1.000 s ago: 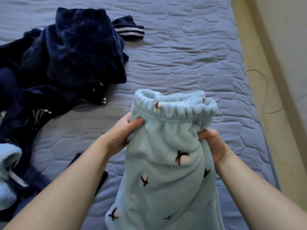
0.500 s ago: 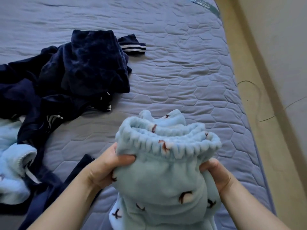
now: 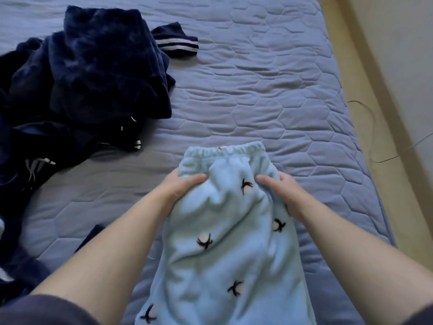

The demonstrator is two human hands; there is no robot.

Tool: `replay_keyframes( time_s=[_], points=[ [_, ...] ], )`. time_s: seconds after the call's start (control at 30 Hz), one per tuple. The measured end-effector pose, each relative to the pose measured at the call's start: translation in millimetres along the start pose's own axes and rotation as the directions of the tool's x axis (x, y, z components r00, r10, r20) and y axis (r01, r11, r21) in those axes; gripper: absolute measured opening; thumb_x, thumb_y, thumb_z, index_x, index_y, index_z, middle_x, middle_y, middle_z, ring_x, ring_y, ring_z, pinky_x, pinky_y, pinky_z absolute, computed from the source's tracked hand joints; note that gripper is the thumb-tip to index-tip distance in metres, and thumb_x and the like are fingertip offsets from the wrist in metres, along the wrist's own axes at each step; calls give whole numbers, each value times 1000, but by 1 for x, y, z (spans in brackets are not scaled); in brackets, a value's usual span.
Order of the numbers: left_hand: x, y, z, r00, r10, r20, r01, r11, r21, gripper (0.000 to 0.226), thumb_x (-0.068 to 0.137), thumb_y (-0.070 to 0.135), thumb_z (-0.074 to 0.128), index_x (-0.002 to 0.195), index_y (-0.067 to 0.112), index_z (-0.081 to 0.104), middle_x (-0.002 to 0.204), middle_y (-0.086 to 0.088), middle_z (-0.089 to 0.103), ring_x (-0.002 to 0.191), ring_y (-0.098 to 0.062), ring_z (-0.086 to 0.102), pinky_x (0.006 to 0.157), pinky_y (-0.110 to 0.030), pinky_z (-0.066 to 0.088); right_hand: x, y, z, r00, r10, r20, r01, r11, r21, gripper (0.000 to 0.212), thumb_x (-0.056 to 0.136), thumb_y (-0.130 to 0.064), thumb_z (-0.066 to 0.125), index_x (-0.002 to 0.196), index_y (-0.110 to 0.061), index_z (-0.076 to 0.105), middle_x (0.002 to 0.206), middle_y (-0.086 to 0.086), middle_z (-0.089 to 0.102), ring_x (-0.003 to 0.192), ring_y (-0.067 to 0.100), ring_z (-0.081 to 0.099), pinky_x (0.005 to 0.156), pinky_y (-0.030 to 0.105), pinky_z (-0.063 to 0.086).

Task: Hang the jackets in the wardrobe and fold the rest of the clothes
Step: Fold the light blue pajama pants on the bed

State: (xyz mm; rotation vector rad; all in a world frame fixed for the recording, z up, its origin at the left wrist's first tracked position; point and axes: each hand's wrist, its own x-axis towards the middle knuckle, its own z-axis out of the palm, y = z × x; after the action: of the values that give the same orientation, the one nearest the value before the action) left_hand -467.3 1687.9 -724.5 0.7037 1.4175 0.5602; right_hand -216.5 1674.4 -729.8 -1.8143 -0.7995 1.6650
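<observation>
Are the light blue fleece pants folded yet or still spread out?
Not folded. The light blue fleece pants lie lengthwise on the mattress, waistband away, bunched where left hand and right hand grip them.

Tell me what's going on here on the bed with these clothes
A person is sorting laundry on a quilted blue mattress. Both hands grip light blue fleece pants just below the elastic waistband, the left hand and right hand on either side. A heap of dark navy clothes lies unfolded to the left.
</observation>
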Motion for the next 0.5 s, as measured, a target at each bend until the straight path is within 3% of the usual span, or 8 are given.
replay_keyframes(
  time_s=[0.1, 0.17, 0.3, 0.37, 0.4, 0.47, 0.5],
  points=[
    [6, 16, -7, 957, 280, 73, -254, 934, -251, 54, 68, 1, 72, 121, 5, 57, 101, -11, 71, 86, -21, 69, 72, -32, 57, -5, -9, -7, 981, -182, 64, 153, 937, 313, 15, 75, -9, 73, 89, -12, 71, 84, 11, 74, 72, 22, 70, 59, 30, 56],
    [15, 24, -9, 937, 348, 13, -335, 913, -231, 53, 67, 1, 73, 117, 11, 57, 101, -9, 69, 89, -22, 67, 76, -34, 57, -4, -10, -9, 977, -200, 71, 165, 925, 342, 16, 76, -3, 69, 90, -11, 68, 83, 10, 74, 73, 23, 69, 60, 31, 57],
    [35, 11, -16, 946, 180, -269, -231, 957, -174, 50, 85, 3, 66, 131, 11, 47, 131, -13, 55, 119, -28, 56, 103, -45, 45, 6, -4, -2, 990, -104, -92, 122, 967, 224, 26, 86, 5, 54, 100, -14, 66, 92, 7, 70, 81, 22, 63, 79, 38, 54],
    [30, -3, -20, 949, 95, -302, -128, 988, -92, 46, 85, 18, 70, 126, 13, 51, 130, -9, 58, 112, -25, 60, 92, -41, 51, 7, -5, 2, 982, -112, -154, 116, 993, 16, 17, 87, -12, 61, 103, -13, 67, 92, 5, 72, 80, 20, 66, 75, 36, 55],
    [27, -7, -20, 951, 70, -302, -76, 997, -11, 44, 82, 28, 73, 119, 14, 55, 123, -7, 63, 104, -21, 64, 81, -35, 53, 8, -8, 2, 981, -116, -155, 104, 991, -80, 18, 85, -22, 66, 101, -13, 68, 86, 2, 73, 75, 16, 69, 65, 30, 57],
    [24, -4, -18, 968, 40, -246, -15, 994, 104, 43, 75, 44, 76, 104, 16, 63, 103, -5, 73, 85, -17, 71, 63, -26, 53, 11, -20, 3, 996, -49, -74, 37, 988, -151, 27, 81, -41, 71, 92, -17, 70, 76, -2, 74, 63, 11, 70, 49, 22, 52],
    [23, 3, -17, 982, 0, -189, 25, 991, 129, 43, 71, 50, 77, 99, 18, 67, 93, -3, 75, 76, -15, 72, 56, -23, 52, 14, -29, 3, 1000, 22, -5, -23, 986, -164, 33, 78, -47, 71, 91, -17, 70, 77, -1, 75, 64, 12, 71, 48, 22, 52]
  ],
)
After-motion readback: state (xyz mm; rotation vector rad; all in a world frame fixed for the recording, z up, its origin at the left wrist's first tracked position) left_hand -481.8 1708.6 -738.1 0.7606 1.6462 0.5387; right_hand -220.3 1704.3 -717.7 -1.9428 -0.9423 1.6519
